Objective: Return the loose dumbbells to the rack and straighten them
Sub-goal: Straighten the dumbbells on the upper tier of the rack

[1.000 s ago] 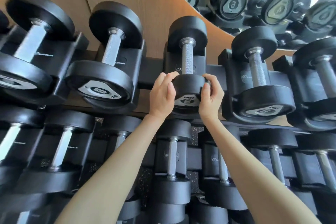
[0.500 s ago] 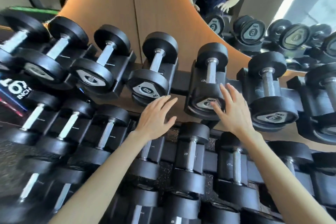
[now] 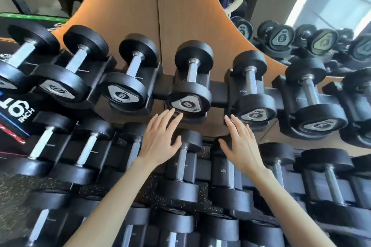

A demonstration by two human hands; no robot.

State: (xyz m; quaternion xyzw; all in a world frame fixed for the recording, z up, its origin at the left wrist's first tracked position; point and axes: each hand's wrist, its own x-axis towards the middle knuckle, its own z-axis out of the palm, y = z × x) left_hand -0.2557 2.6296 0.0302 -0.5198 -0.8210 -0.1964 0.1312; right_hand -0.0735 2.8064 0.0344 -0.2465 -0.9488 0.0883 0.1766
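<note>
Black dumbbells with steel handles lie in the cradles of a tiered black rack [image 3: 217, 90]. On the top tier, a dumbbell marked 8 [image 3: 189, 96] sits straight in its cradle, and a dumbbell marked 6 [image 3: 254, 104] lies to its right. My left hand [image 3: 159, 139] is open with straight fingers, its fingertips at the lower edge of the 8 dumbbell's near head. My right hand [image 3: 240, 143] is open too, its fingertips just below and left of the 6 dumbbell's near head. Neither hand holds anything.
More dumbbells fill the top tier left [image 3: 124, 90] and right [image 3: 319, 118], and the lower tiers [image 3: 181, 168]. A wooden panel [image 3: 140, 16] stands behind the rack, with a mirror [image 3: 301, 6] at the right. Speckled rubber floor [image 3: 16, 190] shows at the lower left.
Both hands let go of the 6 dumbbell's near head and opened. They and the view shifted left, so the left hand now reaches the 8 dumbbell.
</note>
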